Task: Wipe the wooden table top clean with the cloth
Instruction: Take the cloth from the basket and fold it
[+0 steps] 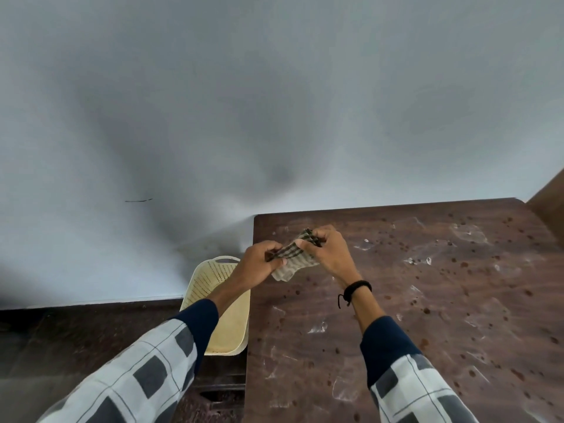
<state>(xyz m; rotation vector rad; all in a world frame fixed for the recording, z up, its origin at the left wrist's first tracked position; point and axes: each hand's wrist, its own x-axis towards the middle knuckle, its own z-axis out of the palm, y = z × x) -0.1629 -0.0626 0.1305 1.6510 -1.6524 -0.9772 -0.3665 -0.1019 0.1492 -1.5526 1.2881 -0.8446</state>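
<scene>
Holding the cloth (292, 259) pinched at either end by left hand (259, 265) and right hand (328, 251), long axis near-left to far-right, over the worktop (427, 315) at its far-left corner, open spotted surface rightward

Both arms reach forward and converge, hands close together with a short gap between them. Left hand (259, 265) is knuckles-up, fingers curled under and thumb pinching one end of the cloth (291, 261); right hand (328, 250) sits slightly further out, fingers curled down over the other end with the thumb pressed against it. Wrists and lower forearms are bare, then dark blue cuffs (200, 325) under checked grey-and-white sleeves (146, 370), and there's a black cord band (357, 288) on the right wrist.
</scene>
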